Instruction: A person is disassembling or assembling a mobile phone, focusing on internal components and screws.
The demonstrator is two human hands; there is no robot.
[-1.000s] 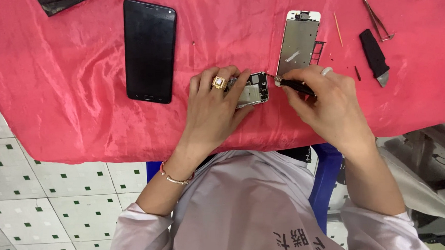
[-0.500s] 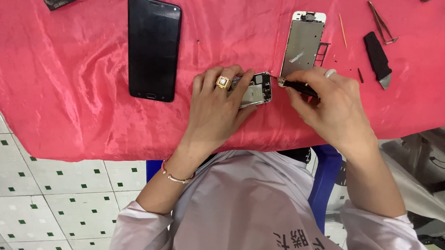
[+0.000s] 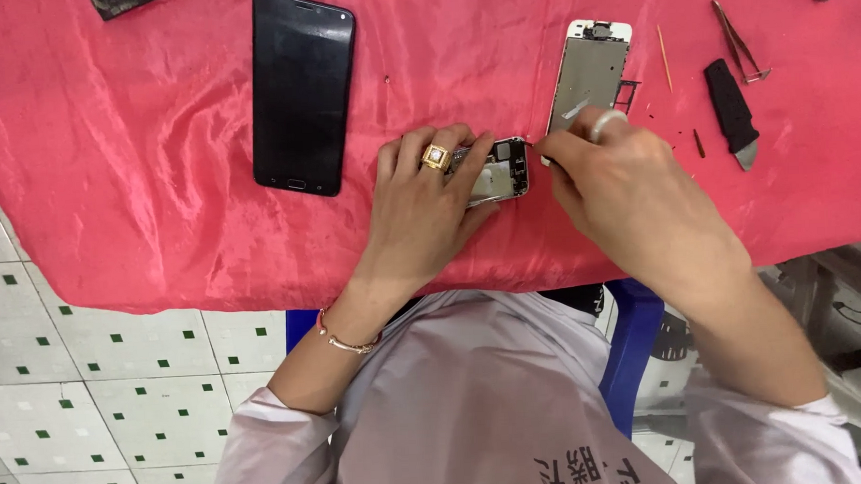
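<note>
An opened phone body (image 3: 500, 171) with bare circuitry lies on the red cloth (image 3: 107, 140) near the table's front edge. My left hand (image 3: 429, 208), wearing a gold ring, lies over its left part and pins it down. My right hand (image 3: 631, 190) is pinched around a small thin tool whose tip meets the phone's right edge; my fingers hide most of the tool. A detached white screen panel (image 3: 592, 66) lies face down just beyond my right hand.
A black smartphone (image 3: 303, 91) lies screen up to the left. Tweezers (image 3: 739, 45), a black pry tool (image 3: 732, 113) and a thin stick (image 3: 664, 46) lie at the right. Below the table are a blue stool (image 3: 634, 349) and a tiled floor.
Both hands stay at the opened phone. My right hand has rolled over the tool, hiding its dark handle. The view has shifted slightly.
</note>
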